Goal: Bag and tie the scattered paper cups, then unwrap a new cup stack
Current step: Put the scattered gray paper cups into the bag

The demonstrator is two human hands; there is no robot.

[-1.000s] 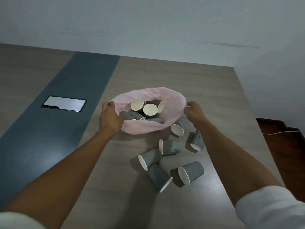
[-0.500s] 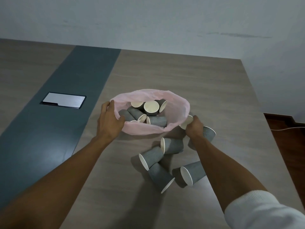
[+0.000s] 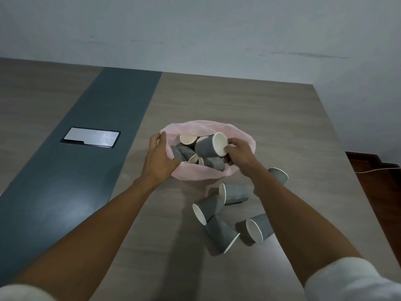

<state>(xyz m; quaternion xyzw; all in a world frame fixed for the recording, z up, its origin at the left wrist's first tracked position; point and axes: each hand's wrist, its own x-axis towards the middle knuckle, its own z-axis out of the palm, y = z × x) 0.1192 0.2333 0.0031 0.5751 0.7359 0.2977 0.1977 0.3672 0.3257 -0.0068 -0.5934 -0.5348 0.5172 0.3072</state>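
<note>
Gripping cup (image 3: 208, 146) over bag (image 3: 243, 135)

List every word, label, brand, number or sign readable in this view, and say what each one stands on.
None: no readable text anywhere in the head view.
Grey paper cups, such as the one in the right hand: only an embossed wave pattern, no print.
Pink bag: plain, no print.
Metal plate set in the table's dark strip: bare brushed surface, no marking visible.
Wall: only faint scuffs.
</note>
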